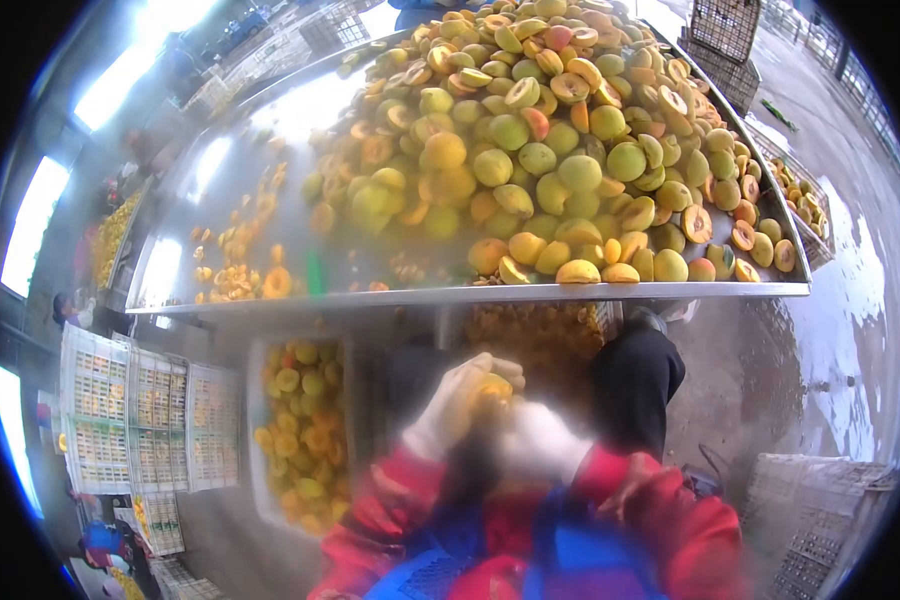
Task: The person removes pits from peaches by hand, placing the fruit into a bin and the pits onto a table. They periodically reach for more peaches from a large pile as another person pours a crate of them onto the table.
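My left hand (454, 402), in a white glove, curls its fingers around a yellow peach (492, 387) in front of my lap. Close against its right side is my right hand (542, 440), also gloved, blurred and rounded like a fist; I cannot tell what is in its fingers. Just beyond both hands, under the table edge, sits a container of brownish-orange fruit pieces (535, 335). Above it, the metal table (470, 293) carries a big heap of whole and halved peaches (540, 160).
To my left stands a white crate (257, 400) filled with peaches. Stacked white plastic crates (155, 410) are farther left, others (815, 500) at lower right. Small yellow scraps (240, 250) lie on the table's left part. A crate of fruit halves (805, 205) stands beyond the table's right edge.
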The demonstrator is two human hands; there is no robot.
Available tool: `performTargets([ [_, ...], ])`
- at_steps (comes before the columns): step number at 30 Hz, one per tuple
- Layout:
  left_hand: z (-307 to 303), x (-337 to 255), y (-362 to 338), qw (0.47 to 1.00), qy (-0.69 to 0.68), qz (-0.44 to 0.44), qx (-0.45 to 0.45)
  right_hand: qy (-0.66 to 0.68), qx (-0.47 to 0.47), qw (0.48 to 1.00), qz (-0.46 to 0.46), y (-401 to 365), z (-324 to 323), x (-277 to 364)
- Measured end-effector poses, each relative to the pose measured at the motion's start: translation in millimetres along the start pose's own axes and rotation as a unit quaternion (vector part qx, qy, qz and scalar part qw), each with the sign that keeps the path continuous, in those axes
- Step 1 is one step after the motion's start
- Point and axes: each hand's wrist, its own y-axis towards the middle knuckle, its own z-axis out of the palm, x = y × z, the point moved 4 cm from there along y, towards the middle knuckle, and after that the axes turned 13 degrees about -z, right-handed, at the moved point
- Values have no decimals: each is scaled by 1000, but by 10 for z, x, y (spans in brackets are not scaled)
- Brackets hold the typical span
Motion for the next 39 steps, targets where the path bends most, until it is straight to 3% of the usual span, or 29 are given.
performTargets([
  [1,-44,-2,9,1000,-2,1,-1,-1,2,1000,-1,-3,-17,4],
  [3,-43,4,17,991,126,23,49,-220,147,964,-3,-27,-55,165],
  [4,-39,38,15,993,112,-13,27,-251,162,954,21,-25,-67,186],
  [8,-43,114,5,993,116,25,-18,-274,141,951,-1,-36,29,12],
  [11,-99,254,96,998,21,-46,-44,-227,126,966,-5,-74,158,-47],
  [12,-126,315,153,994,-21,-61,-85,-176,47,982,-40,-109,300,-123],
  [13,-142,365,208,987,-62,-75,-127,-169,53,983,-39,-87,433,-267],
  [14,-137,385,234,982,-56,-62,-166,159,31,982,94,-80,560,-421],
  [15,-99,341,242,976,-25,-34,-214,464,1,859,215,-57,650,-431],
  [16,-96,348,317,975,-24,-6,-219,504,-32,826,251,-33,623,-381],
  [17,-100,335,346,974,-22,23,-223,503,-32,828,245,-20,540,-302],
  [19,-102,313,385,979,-30,13,-203,413,-1,889,198,29,296,-184],
  [23,-57,373,334,983,-86,-75,-144,408,42,892,192,-42,192,-206],
  [25,-12,340,288,997,-17,-50,-63,417,23,886,199,-98,82,-173],
  [27,-5,365,259,999,-12,-17,-50,493,58,847,192,-97,110,-220],
  [30,7,345,286,1000,-4,19,-11,438,53,882,164,-108,250,-366],
  [33,-17,404,368,997,-29,-7,-68,390,68,905,158,-102,301,-447],
  [35,-32,389,372,996,-40,-3,-81,336,143,920,138,-92,344,-475],
  [39,-125,411,388,995,-55,-20,-83,343,117,920,147,-59,380,-484],
])
